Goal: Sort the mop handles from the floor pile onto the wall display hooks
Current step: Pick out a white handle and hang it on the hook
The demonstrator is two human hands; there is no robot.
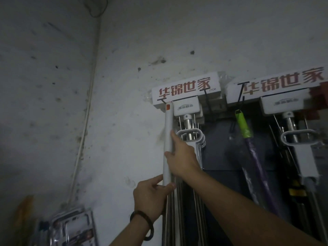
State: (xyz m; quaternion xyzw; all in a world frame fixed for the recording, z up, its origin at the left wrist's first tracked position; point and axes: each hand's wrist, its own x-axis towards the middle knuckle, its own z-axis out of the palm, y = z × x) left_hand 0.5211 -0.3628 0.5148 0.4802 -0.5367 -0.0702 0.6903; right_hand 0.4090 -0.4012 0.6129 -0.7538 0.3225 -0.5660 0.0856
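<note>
One white handle upright, top at hook. Left hand fingers curled round its base; right hand clamped higher. Two signs; one green handle.

A: Where does the camera sit?
B: On the person's head, wide-angle, facing the wall and tilted up at the sign boxes.
A: How close?
B: Near enough that the left hand and right hand, entering from the bottom edge, reach just beneath them. The room corner runs down the left side.
</note>
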